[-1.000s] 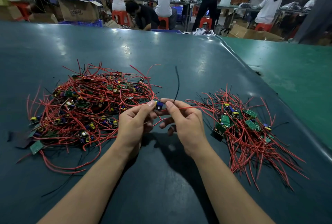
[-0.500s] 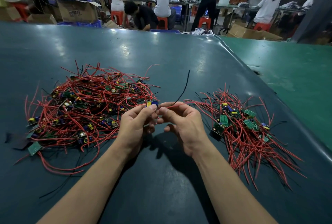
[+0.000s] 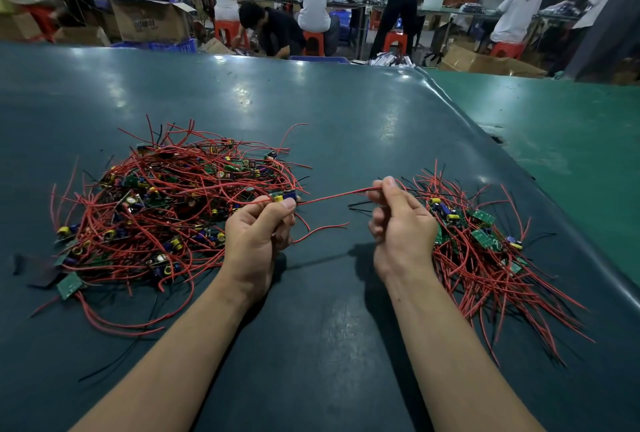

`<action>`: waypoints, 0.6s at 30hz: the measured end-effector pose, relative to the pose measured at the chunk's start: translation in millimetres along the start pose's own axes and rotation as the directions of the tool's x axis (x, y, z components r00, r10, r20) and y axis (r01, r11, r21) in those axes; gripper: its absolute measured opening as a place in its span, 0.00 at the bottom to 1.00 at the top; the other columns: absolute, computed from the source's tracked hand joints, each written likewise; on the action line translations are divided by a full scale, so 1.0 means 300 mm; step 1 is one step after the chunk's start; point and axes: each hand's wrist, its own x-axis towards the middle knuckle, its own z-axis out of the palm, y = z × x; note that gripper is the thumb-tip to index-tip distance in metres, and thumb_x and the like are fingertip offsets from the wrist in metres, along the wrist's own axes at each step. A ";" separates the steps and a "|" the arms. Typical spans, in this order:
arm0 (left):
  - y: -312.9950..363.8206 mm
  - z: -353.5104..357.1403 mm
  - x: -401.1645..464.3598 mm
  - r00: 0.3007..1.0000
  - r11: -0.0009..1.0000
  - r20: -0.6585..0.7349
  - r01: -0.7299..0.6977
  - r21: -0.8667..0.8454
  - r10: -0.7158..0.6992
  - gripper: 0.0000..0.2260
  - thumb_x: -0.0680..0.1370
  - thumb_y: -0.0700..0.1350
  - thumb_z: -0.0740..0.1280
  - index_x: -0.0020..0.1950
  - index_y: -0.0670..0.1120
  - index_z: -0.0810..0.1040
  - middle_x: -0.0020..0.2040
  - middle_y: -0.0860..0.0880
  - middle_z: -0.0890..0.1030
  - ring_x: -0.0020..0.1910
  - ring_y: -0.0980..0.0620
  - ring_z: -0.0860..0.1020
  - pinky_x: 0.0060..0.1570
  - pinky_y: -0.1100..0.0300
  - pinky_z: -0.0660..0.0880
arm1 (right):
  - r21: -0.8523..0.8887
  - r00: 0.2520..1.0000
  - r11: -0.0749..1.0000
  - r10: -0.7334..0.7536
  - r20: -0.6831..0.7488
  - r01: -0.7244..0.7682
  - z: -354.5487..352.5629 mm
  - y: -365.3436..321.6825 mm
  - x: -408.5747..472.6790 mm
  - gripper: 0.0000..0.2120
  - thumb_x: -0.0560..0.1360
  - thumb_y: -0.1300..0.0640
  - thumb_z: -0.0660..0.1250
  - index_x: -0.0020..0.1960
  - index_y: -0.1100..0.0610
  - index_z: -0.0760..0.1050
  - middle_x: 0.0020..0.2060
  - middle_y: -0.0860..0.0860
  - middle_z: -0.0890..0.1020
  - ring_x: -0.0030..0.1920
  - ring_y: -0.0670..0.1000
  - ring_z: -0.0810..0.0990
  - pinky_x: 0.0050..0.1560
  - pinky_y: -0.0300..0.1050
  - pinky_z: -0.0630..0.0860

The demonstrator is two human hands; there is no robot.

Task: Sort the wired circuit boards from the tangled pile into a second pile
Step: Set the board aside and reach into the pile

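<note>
Circuit board [image 3: 284, 195] between both hands: left [image 3: 258, 234] pinching it, right [image 3: 401, 220] its red wire [image 3: 332, 196].

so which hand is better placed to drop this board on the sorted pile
Right. The right hand already hovers at the edge of the sorted pile, pinching the board's red wire. The left hand holds the board beside the tangled pile.

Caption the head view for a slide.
Left hand holds circuit board, right hand pinches its red wire taut between piles.
</note>
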 end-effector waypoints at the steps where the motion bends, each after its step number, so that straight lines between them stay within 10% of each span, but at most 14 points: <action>1: 0.000 0.000 -0.001 1.000 1.000 0.000 -0.001 -0.005 0.001 0.06 0.68 0.42 0.69 0.38 0.43 0.73 0.27 0.51 0.72 0.23 0.56 0.63 0.31 0.57 0.56 | 0.026 1.000 1.000 0.008 -0.023 -0.007 -0.003 -0.003 0.003 0.11 0.78 0.61 0.67 0.38 0.60 0.80 0.28 0.51 0.82 0.21 0.42 0.69 0.21 0.33 0.61; 13: 0.007 -0.007 -0.003 0.984 0.976 0.113 0.156 -0.149 -0.140 0.05 0.70 0.42 0.67 0.44 0.43 0.75 0.32 0.51 0.75 0.26 0.55 0.66 0.25 0.65 0.62 | 0.275 0.968 0.934 0.247 -0.037 -0.228 -0.020 -0.024 0.010 0.21 0.81 0.52 0.60 0.30 0.55 0.65 0.18 0.47 0.65 0.16 0.45 0.59 0.18 0.31 0.54; 18: 0.020 -0.008 -0.001 0.991 0.973 0.053 0.129 -0.193 -0.121 0.05 0.70 0.44 0.69 0.43 0.45 0.77 0.36 0.50 0.80 0.25 0.56 0.68 0.25 0.66 0.62 | -0.385 0.962 0.917 0.194 0.193 -0.107 -0.001 0.000 -0.045 0.05 0.80 0.58 0.65 0.46 0.55 0.79 0.29 0.48 0.79 0.20 0.43 0.69 0.20 0.33 0.63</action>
